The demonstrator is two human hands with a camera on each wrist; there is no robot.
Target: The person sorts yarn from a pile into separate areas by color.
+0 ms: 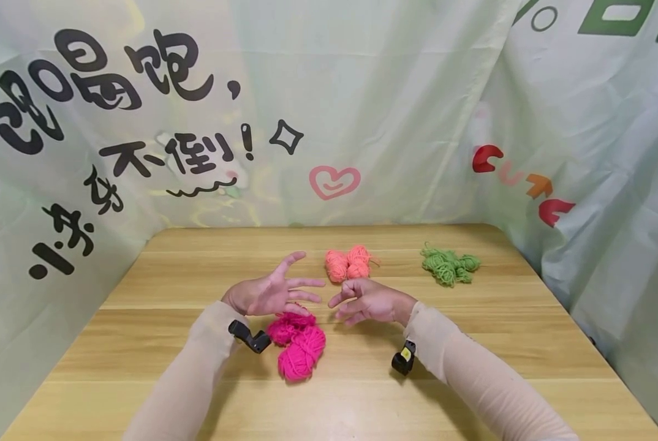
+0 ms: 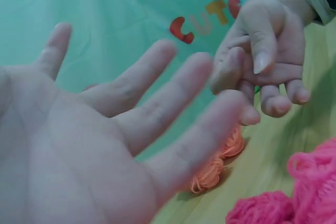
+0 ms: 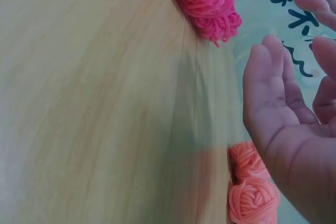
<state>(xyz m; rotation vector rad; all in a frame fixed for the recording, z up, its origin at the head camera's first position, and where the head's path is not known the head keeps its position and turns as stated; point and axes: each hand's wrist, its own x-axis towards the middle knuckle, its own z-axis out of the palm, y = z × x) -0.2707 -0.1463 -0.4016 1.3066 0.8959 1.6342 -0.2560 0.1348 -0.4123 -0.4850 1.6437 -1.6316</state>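
Observation:
My left hand (image 1: 274,295) hovers just above and behind the bright pink yarn balls (image 1: 301,354), fingers spread apart and palm turned inward. Facing it, my right hand (image 1: 375,301) is raised over the table in front of the coral yarn balls (image 1: 337,266), its fingers loosely bent. Nothing is held in either palm, as the left wrist view shows for the left hand (image 2: 79,150) and the right wrist view for the right hand (image 3: 299,135). A gap separates the two hands. The pink yarn lies in a clump of wound balls, partly covered by the left fingertips in the head view.
Green yarn (image 1: 447,266) lies in a loose heap at the back right of the wooden table (image 1: 362,392). A printed cloth (image 1: 395,122) hangs behind the table and along its sides. Each wrist carries a small black camera mount (image 1: 250,337).

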